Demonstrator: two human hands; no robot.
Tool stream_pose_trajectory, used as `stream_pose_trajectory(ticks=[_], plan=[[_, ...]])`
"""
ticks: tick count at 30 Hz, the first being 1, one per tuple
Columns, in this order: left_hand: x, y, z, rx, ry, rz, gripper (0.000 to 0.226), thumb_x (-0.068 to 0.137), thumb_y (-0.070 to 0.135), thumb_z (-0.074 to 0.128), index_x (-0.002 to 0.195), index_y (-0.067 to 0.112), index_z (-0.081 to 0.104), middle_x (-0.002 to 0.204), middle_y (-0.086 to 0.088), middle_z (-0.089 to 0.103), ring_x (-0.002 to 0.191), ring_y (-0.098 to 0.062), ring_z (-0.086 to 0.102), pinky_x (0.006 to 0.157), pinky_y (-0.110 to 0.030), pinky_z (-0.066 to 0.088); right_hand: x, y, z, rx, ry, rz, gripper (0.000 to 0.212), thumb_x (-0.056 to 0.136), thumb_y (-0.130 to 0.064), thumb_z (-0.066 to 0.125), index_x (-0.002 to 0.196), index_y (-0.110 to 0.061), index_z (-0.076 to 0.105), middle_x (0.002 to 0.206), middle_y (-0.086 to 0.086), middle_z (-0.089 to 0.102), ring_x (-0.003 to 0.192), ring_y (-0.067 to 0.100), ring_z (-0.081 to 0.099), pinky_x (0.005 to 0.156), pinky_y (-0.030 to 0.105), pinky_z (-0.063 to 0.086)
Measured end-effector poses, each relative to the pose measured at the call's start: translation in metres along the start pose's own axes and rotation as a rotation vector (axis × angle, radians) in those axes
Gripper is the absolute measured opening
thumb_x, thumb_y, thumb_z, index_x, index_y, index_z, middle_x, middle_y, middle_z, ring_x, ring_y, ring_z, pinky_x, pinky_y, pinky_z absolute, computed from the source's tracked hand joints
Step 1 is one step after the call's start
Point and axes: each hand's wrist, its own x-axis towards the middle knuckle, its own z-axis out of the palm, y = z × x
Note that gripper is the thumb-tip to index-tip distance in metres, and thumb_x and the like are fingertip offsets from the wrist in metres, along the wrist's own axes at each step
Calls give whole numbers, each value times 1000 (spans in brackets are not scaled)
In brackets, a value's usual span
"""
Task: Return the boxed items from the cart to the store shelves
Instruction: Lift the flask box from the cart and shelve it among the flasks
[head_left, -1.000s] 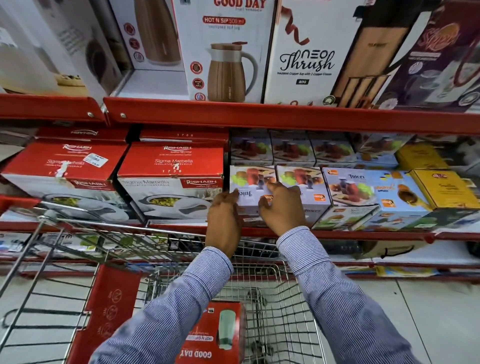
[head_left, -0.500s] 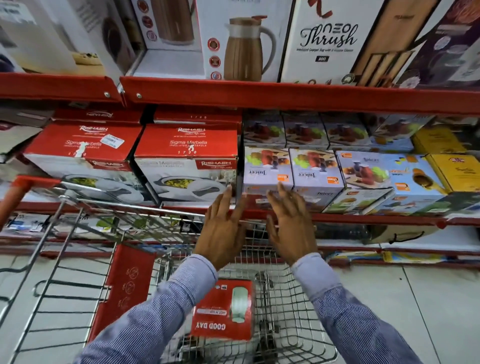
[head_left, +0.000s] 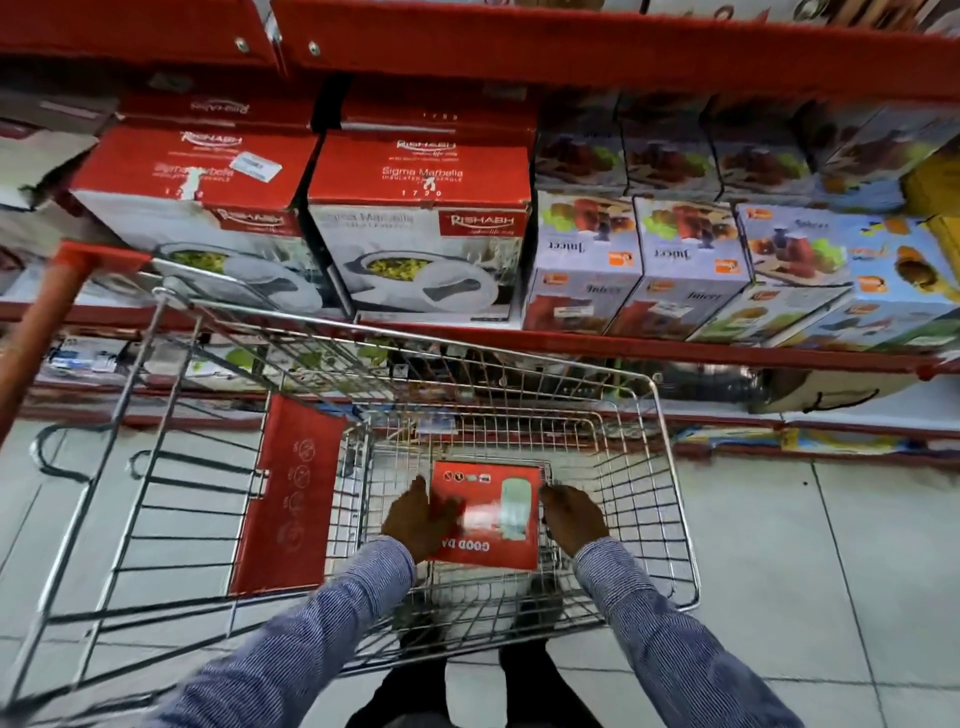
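Note:
A red Good Day box with a pale green flask pictured on it lies flat on the bottom of the wire cart. Both my hands are down inside the cart. My left hand is blurred and lies over the box's left edge. My right hand has its fingers curled against the box's right edge. Juicer boxes stand in a row on the red middle shelf, right of centre.
Red-and-white Rishabh casserole boxes fill the middle shelf's left part. The cart's red seat flap hangs on the left, and its orange handle rises at far left. A low shelf holds more goods above the tiled floor.
Both hands have left the juicer boxes on the shelf and dropped into the cart onto the red box. My view has tilted downward.

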Motion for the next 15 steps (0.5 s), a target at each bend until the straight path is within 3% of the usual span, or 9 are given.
stream_pose_trajectory(ticks=[2, 4, 6, 8, 10, 12, 15], plan=[[0, -5, 4, -176, -84, -72, 36, 93, 37, 59, 116, 9, 54, 116, -10, 69, 79, -13, 62, 70, -21, 52, 1, 7, 9, 66, -12, 48, 51, 94, -45, 36, 81, -9, 69, 94, 20, 73, 88, 34, 68, 88, 46, 53], [-1, -7, 5, -354, -134, -124, 33, 91, 35, 63, 111, 10, 55, 101, -5, 70, 71, -11, 60, 58, -27, 53, -1, 11, 16, 132, -10, 63, 49, 93, -48, 37, 80, -13, 69, 89, 17, 73, 83, 31, 69, 88, 47, 54], [-6, -3, 3, -532, -161, -190, 30, 89, 29, 66, 110, 10, 54, 93, -4, 66, 69, -11, 57, 47, -24, 48, -12, 3, 17, 184, 18, 65, 40, 94, -46, 41, 92, -18, 69, 100, 13, 73, 91, 28, 67, 95, 43, 52], [-14, 4, -2, -586, -183, -189, 26, 89, 25, 66, 107, 12, 53, 89, -2, 65, 67, -11, 56, 51, -24, 45, -22, -3, 17, 253, 83, 52, 35, 95, -37, 46, 115, -18, 68, 124, 13, 65, 114, 30, 60, 105, 37, 43], [-22, 9, -7, -604, -165, -148, 24, 91, 22, 64, 111, 13, 55, 82, 4, 64, 67, -9, 56, 48, -24, 45, -30, -6, 14, 308, 137, 20, 35, 95, -34, 48, 119, -16, 66, 129, 13, 63, 117, 30, 57, 102, 35, 41], [-29, 12, -18, -603, -113, -82, 31, 91, 22, 63, 119, 10, 59, 82, 4, 65, 68, -8, 58, 47, -23, 45, -39, -10, 8, 336, 185, -62, 37, 93, -40, 48, 114, -17, 68, 116, 14, 69, 102, 31, 63, 92, 35, 48], [-48, 19, -42, -592, -35, 47, 40, 88, 34, 65, 123, 14, 62, 94, 1, 72, 74, -13, 65, 57, -23, 49, -60, -30, -12, 377, 244, -210, 38, 86, -46, 47, 99, -20, 72, 83, 1, 71, 83, 29, 66, 76, 36, 55]])
